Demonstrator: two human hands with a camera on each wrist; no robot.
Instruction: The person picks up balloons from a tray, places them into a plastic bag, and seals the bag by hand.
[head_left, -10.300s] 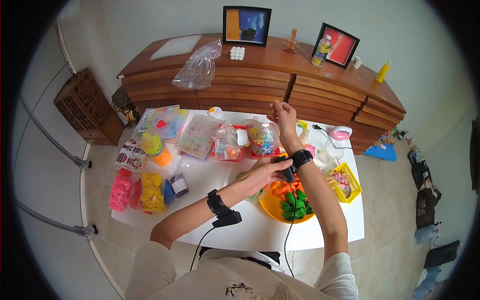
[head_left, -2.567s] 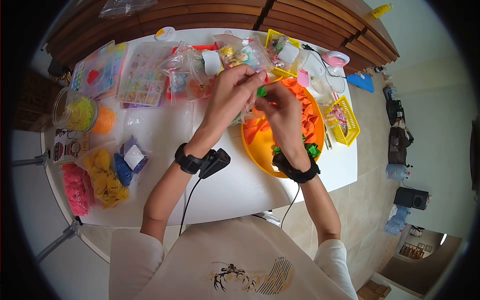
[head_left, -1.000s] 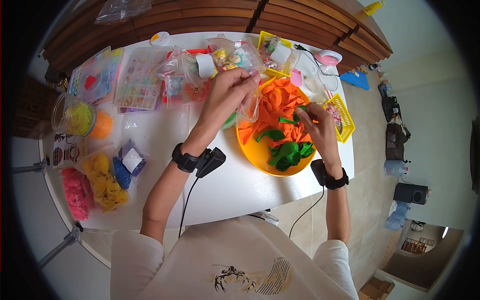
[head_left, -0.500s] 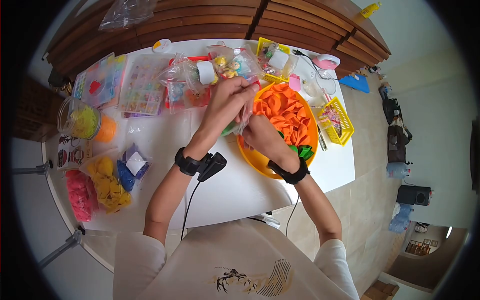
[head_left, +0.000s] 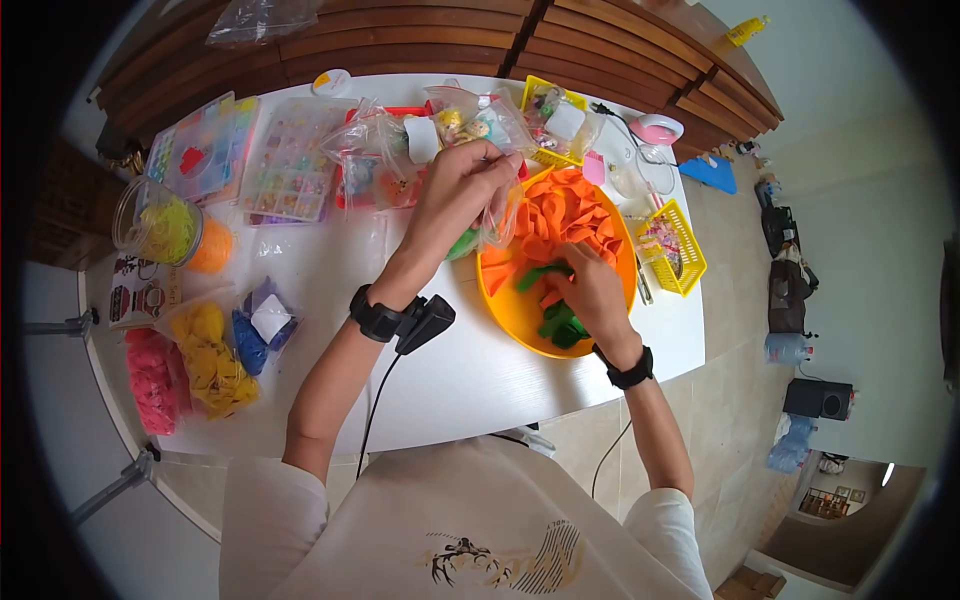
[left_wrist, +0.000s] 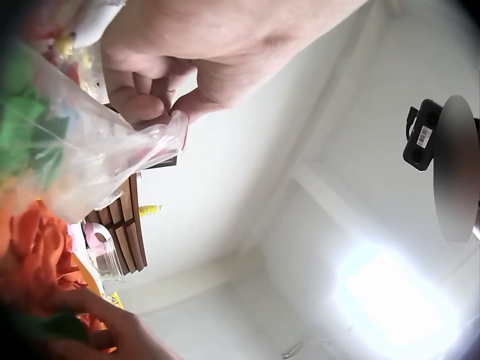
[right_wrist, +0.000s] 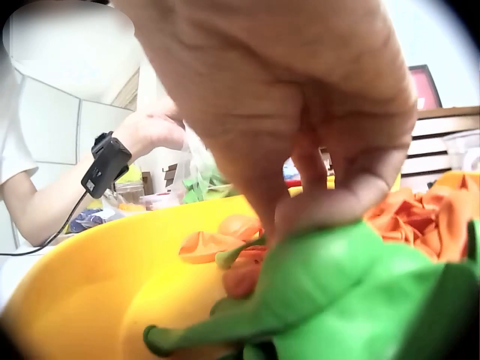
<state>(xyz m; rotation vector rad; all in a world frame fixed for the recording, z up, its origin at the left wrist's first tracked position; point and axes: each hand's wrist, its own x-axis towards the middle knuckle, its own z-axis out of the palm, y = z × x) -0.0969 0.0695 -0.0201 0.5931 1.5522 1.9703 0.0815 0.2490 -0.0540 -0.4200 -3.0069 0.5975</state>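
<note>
Right hand (head_left: 598, 298): above the bowl, with its fingers (right_wrist: 326, 206) bent downward and narrowly spaced; whether they grip a balloon cannot be told.
Green balloons (right_wrist: 322, 292): in the bowl, under the right fingers and at their left, touching or nearly touching; the right hand is clearly the nearer of the two.
Long axis, side balloon (head_left: 538, 277): in the head view, it runs out leftward from the right fingertips, its far-left end dipping slightly toward the person.
Long axis, foremost balloon: in the right wrist view, it lies aslant below the fingers; the neck (right_wrist: 176, 339) points to their lower left, the broad body spreading to the right.
Orange balloons (head_left: 565, 210): heaped beyond the right fingers, a few lying to their left; they point in no common direction.
Yellow bowl (head_left: 508, 318): surrounds both colours, its rim passing left of the right fingers and on the person's side of them.
Clear bag (left_wrist: 97, 169): left of the right fingers and farther from the person, apart from them; green shapes show through its film.
Left hand (head_left: 462, 190): fingers pinching the bag's gathered upper edge.
Bench (head_left: 465, 385): white, beneath the bowl; a yellow basket (head_left: 692, 275) stands right of the right fingers.
</note>
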